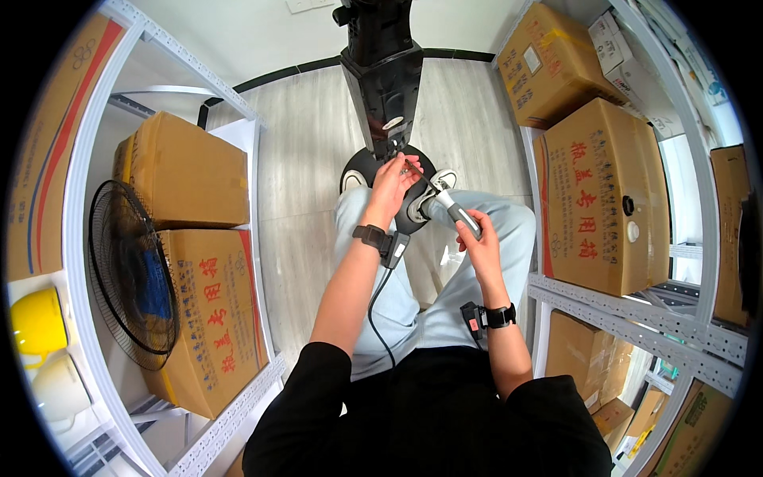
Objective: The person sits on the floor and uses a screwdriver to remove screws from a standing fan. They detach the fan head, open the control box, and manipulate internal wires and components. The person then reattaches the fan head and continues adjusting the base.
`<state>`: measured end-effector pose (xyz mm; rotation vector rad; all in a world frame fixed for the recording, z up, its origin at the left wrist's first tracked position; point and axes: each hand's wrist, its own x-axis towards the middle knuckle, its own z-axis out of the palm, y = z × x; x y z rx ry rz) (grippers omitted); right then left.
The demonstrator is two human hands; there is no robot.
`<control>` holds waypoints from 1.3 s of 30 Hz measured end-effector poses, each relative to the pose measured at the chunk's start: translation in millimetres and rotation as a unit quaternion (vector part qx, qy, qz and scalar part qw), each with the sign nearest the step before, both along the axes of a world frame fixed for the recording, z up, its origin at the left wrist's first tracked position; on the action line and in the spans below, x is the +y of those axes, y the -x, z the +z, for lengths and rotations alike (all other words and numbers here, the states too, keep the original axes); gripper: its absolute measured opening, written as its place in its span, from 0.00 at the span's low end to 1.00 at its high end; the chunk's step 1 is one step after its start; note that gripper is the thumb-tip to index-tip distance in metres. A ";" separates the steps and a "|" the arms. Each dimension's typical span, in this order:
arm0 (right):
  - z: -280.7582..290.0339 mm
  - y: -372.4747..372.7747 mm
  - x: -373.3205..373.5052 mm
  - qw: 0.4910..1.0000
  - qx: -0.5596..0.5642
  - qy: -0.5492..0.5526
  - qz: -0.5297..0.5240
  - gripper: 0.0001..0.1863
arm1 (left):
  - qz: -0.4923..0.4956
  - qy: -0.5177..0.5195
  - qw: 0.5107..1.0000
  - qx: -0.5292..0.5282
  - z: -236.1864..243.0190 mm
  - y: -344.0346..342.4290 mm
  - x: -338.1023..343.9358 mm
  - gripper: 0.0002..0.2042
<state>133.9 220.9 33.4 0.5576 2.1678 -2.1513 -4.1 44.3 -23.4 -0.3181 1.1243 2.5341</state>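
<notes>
A black upright column (380, 83) stands on a round black base (354, 163) between the person's shoes. My left hand (388, 191) is at the column's lower end, fingers curled together near the tip of a screwdriver; what they grip is too small to make out. My right hand (481, 242) is closed on the white and grey handle of that screwdriver (461, 216), whose shaft slants up-left to the left fingers. Each wrist wears a black strapped device (393, 246) with a cable.
Metal shelving (115, 71) flanks both sides, holding cardboard boxes (600, 199). A black wire fan guard (103, 262) leans at the left, beside yellow and white mugs (36, 322). A white wall (270, 36) rises behind the column.
</notes>
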 end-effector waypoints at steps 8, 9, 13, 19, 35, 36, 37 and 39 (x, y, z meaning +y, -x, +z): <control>-20.0 2.3 -15.9 0.998 -0.028 0.057 0.022 0.17 | 0.113 0.079 0.987 -0.085 -25.9 4.9 -38.4 0.09; -21.6 4.6 -18.6 0.997 -0.040 0.065 0.018 0.18 | 0.123 0.088 0.984 -0.090 -24.3 5.9 -40.3 0.08; -27.4 17.5 -32.7 0.994 -0.063 0.083 0.014 0.20 | 0.124 0.081 0.982 -0.119 -17.7 7.0 -52.6 0.08; -44.3 26.2 -44.4 0.996 -0.042 0.076 0.008 0.18 | 0.089 0.074 0.984 -0.136 -20.1 9.0 -56.1 0.08; -62.7 26.0 -69.7 0.986 -0.055 0.154 -0.004 0.17 | 0.039 0.120 0.984 -0.124 -23.5 12.1 -48.1 0.10; -67.4 26.3 -68.4 0.982 -0.068 0.177 0.003 0.17 | 0.037 0.121 0.984 -0.124 -23.2 12.7 -47.8 0.10; -71.1 26.4 -67.3 0.976 -0.082 0.200 0.011 0.17 | 0.039 0.123 0.985 -0.118 -24.2 12.0 -48.4 0.10; -78.6 26.3 -66.7 0.968 -0.100 0.229 0.028 0.18 | 0.042 0.125 0.986 -0.105 -26.2 10.5 -49.2 0.10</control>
